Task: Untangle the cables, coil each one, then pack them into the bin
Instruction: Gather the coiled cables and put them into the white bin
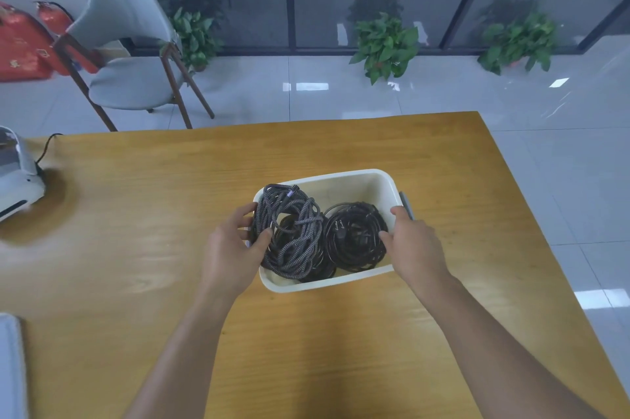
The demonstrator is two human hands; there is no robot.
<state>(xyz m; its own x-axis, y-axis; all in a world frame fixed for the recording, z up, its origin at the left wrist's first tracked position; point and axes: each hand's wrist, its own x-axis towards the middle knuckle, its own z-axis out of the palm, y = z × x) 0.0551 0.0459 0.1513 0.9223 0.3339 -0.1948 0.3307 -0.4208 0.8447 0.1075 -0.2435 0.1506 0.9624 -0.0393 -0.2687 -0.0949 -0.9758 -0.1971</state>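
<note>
Bin (344, 282) long axis left-right, between hands (235, 248)

Grey chair (129, 53), three potted plants (385, 43)

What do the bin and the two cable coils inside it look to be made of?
Bin: probably plastic, smooth matte cream walls with rounded corners. Left coil: looks fabric-braided, a grey speckled woven sheath. Right coil: likely rubber or PVC, plain smooth black jacket.

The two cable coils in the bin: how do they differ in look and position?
The braided grey cable has a woven, speckled sheath; the black cable is smooth and dark. The braided grey cable sits left, rising above the bin rim, gripped by the left hand; the black cable lies lower, right. Both are coiled.
</note>
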